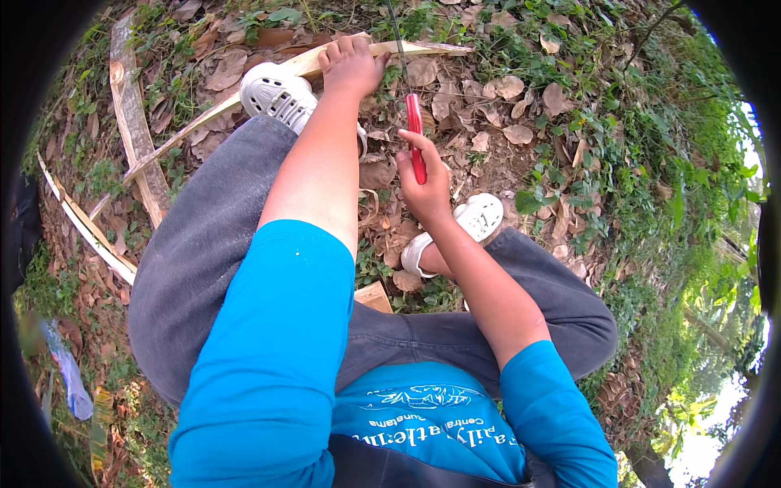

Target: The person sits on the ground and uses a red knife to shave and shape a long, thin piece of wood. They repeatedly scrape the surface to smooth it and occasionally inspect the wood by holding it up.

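My left hand (354, 67) presses down on a long, pale split wood strip (303, 65), its fingers curled over the far edge. The strip tapers to a point on the right. My right hand (427, 183) is closed around the red handle (416, 134) of a tool. From that handle a long, thin dark blade (397, 32) runs up past the top edge, seen almost edge-on, so its kind is unclear. The blade passes by the strip, right of my left hand; contact cannot be made out.
A white clog (277, 91) on my left foot is beside the strip; another clog (480, 215) is on my right. A rough plank (130, 110) and a split piece (89, 228) lie left. Dry leaves (504, 87) and green plants (602, 163) cover the ground.
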Available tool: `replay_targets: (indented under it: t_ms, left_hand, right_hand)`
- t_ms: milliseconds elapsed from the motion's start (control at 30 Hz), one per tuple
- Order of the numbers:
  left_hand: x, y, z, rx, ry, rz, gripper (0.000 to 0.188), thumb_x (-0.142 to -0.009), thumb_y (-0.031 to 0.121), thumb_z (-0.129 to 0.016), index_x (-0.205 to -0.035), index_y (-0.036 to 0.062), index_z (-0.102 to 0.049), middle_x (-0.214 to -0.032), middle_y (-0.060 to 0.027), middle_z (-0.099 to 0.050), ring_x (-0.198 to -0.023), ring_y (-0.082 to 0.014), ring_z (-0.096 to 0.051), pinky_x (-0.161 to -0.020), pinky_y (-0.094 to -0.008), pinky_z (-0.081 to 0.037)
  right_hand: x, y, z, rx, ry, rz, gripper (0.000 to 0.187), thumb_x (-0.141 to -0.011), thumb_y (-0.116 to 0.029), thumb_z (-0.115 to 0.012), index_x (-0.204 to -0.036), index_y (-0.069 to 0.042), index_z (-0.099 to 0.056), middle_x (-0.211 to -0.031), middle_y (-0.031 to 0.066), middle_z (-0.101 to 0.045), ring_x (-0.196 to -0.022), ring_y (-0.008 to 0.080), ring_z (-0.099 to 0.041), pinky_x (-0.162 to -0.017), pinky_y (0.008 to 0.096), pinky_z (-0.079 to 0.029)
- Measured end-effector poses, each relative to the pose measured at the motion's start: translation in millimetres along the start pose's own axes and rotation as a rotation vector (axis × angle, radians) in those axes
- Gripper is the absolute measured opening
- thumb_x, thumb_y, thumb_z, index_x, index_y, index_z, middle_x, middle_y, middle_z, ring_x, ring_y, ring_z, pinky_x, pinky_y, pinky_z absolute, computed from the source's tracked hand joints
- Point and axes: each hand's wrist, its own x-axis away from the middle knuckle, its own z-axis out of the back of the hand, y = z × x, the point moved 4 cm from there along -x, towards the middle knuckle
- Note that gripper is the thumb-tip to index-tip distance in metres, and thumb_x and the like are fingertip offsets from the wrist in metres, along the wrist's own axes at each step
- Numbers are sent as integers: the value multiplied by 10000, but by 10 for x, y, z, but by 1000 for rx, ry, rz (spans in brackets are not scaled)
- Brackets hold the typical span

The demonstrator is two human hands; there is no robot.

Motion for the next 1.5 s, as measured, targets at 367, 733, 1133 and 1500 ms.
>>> replay_targets:
  t_ms: [367, 733, 1133, 1500]
  left_hand:
    - [42, -114, -138, -8, 121, -53, 681, -980, 641, -519, -1391, 99, -525, -1379, -145, -501, -1321, -368, -438, -1116, -559, -275]
    - [-23, -95, -96, 10, 23, -48, 693, -986, 633, -515, -1381, 65, -550, -1411, -156, -515, -1337, -350, -425, -1111, -522, -278]
    - [-24, -137, -109, -30, 127, -54, 683, -982, 647, -515, -1388, 98, -524, -1421, -161, -505, -1375, -377, -426, -1139, -550, -272]
    - [-32, -22, 15, 41, -86, -3, 722, -993, 606, -523, -1467, 63, -492, -1539, -179, -441, -1422, -357, -366, -1164, -511, -234]
  right_hand:
    - [-1141, -1085, 354, -381, 54, -109, 231, -1021, -85, -562, -1163, -17, -733, -801, -17, -634, -648, 23, -503, -569, 206, -404]
    - [-708, -1748, 1100, -393, 201, 194, 172, -1030, -121, -633, -1116, -19, -741, -731, -55, -624, -594, 8, -509, -529, 194, -373]
    - [-178, -859, 472, -261, 153, -63, 181, -1027, -66, -602, -1131, 6, -732, -884, -32, -639, -735, 16, -515, -647, 198, -420]
    - [-138, -839, 507, -148, 161, -52, 212, -1053, -114, -586, -1140, 5, -740, -887, -51, -656, -713, 3, -495, -622, 182, -391]
